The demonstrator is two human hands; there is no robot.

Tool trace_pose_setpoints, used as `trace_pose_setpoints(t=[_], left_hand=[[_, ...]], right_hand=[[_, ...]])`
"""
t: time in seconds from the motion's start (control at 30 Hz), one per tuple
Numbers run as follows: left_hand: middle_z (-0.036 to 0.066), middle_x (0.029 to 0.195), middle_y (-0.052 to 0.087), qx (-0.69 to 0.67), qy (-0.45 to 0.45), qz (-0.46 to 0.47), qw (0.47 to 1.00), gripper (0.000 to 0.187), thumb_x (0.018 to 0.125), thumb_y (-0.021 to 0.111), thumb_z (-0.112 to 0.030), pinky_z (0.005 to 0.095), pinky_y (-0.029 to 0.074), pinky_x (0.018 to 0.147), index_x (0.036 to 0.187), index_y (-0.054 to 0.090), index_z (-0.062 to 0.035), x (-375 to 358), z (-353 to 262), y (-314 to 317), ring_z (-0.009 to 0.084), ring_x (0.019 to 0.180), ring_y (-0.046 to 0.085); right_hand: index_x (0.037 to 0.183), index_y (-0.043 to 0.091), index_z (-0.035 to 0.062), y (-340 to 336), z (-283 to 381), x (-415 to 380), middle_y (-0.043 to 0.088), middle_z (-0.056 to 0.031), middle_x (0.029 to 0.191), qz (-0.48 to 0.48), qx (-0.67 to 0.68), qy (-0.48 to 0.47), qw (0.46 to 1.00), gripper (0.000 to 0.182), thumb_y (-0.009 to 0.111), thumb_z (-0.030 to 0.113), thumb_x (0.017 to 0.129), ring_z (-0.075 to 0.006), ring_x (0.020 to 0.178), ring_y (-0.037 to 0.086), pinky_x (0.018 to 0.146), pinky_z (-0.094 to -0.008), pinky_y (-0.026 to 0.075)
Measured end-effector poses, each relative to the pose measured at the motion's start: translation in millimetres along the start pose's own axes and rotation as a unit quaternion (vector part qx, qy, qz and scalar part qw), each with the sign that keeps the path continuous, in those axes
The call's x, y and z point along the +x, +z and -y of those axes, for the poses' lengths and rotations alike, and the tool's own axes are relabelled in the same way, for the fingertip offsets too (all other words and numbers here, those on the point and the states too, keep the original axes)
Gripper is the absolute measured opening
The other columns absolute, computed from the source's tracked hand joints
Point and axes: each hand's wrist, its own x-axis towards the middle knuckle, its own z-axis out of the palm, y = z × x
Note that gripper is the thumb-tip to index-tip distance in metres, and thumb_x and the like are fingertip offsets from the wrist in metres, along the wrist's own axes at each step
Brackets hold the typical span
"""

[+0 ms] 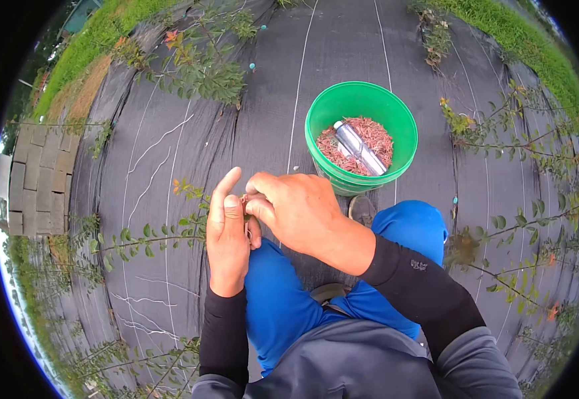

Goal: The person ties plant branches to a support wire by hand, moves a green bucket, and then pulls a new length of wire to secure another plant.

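I pinch a small item, too hidden to identify, between right hand (296,209) and left hand (228,229), both closed on it above my knee. Green bucket (322,110) sits ahead on the ground cloth (169,153). Best to grip near fingertips, move slowly.

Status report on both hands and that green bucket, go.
Left hand and right hand pinched together on something small, hidden between fingers. Green bucket ahead on black ground cloth, holding reddish bits and a silver bottle. Nothing between hands and bucket.
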Motion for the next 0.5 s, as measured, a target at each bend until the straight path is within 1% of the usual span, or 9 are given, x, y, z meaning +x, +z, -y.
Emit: trace_pose_setpoints(t=[0.03,0.17,0.23,0.3,0.33,0.4,0.43,0.47,0.5], left_hand=[[0.002,0.075,0.056,0.007,0.006,0.011,1.000,0.041,0.100,0.033,-0.023,0.0170,0.032,0.041,0.135,0.034,-0.0023,-1,-1,0,0.0026,0.046,0.040],[0.001,0.073,0.053,0.042,-0.001,0.042,0.998,0.041,0.100,0.034,-0.025,0.0177,0.032,0.041,0.133,0.035,-0.0010,2,-6,2,0.0034,0.047,0.040],[0.001,0.072,0.053,0.043,-0.022,0.061,0.997,0.041,0.100,0.034,-0.027,0.0181,0.032,0.041,0.132,0.037,-0.0007,12,-8,6,0.0038,0.047,0.040],[0.002,0.071,0.051,0.037,-0.060,0.085,0.994,0.041,0.099,0.038,-0.032,0.0192,0.032,0.042,0.124,0.043,0.0005,29,-12,13,0.0049,0.048,0.041],[0.000,0.071,0.050,0.035,-0.076,0.104,0.991,0.044,0.098,0.037,-0.035,0.0196,0.030,0.042,0.123,0.044,0.0013,42,-13,20,0.0048,0.048,0.040],[-0.001,0.071,0.048,0.021,-0.125,0.126,0.984,0.051,0.097,0.037,-0.041,0.0206,0.028,0.042,0.119,0.047,0.0035,72,-19,46,0.0054,0.049,0.039],[0.000,0.074,0.049,-0.008,-0.143,0.155,0.978,0.058,0.095,0.038,-0.048,0.0217,0.031,0.044,0.120,0.045,0.0034,92,-14,61,0.0068,0.054,0.044],[0.006,0.089,0.053,-0.002,-0.145,0.190,0.971,0.063,0.093,0.038,-0.052,0.0266,0.042,0.058,0.123,0.042,0.0031,108,-11,80,0.0129,0.071,0.053],[0.013,0.107,0.051,-0.035,-0.195,0.193,0.961,0.068,0.092,0.033,-0.057,0.0348,0.044,0.080,0.124,0.040,0.0030,123,-7,103,0.0210,0.093,0.055]], right_hand=[[0.084,0.060,0.0074,0,-1,0,0.062,-0.0130,0.065,-0.004,0.013,-0.014,1.000,0.019,0.060,0.026,0.080,-0.0322,0.061,0.062,0.052,-0.0422,0.046],[0.083,0.060,0.0079,-6,-1,0,0.063,-0.0129,0.066,-0.006,0.013,-0.032,0.999,0.016,0.060,0.024,0.080,-0.0325,0.062,0.062,0.053,-0.0425,0.046],[0.083,0.060,0.0079,-17,-2,3,0.062,-0.0126,0.067,0.012,0.002,0.007,1.000,0.014,0.058,0.021,0.079,-0.0321,0.063,0.062,0.054,-0.0421,0.046],[0.083,0.060,0.0066,-37,-7,9,0.061,-0.0125,0.066,-0.016,-0.026,0.040,0.999,0.013,0.058,0.018,0.078,-0.0317,0.062,0.061,0.055,-0.0419,0.046],[0.078,0.058,0.0046,-51,-11,12,0.061,-0.0153,0.064,-0.036,-0.047,0.054,0.997,0.013,0.058,0.018,0.078,-0.0348,0.063,0.061,0.057,-0.0453,0.046],[0.077,0.060,0.0043,-73,-33,21,0.062,-0.0159,0.069,-0.074,-0.120,0.083,0.986,0.014,0.058,0.018,0.077,-0.0351,0.068,0.062,0.060,-0.0445,0.046],[0.080,0.060,0.0044,-85,-44,26,0.063,-0.0165,0.074,-0.051,-0.177,0.142,0.973,0.014,0.057,0.018,0.078,-0.0344,0.075,0.062,0.065,-0.0448,0.047],[0.090,0.062,0.0047,-96,-52,33,0.064,-0.0174,0.089,-0.005,-0.240,0.201,0.950,0.019,0.055,0.017,0.078,-0.0333,0.088,0.061,0.074,-0.0444,0.047],[0.104,0.059,0.0039,-100,-73,33,0.061,-0.0191,0.103,-0.019,-0.285,0.190,0.939,0.030,0.054,0.017,0.078,-0.0338,0.100,0.057,0.083,-0.0435,0.045]])
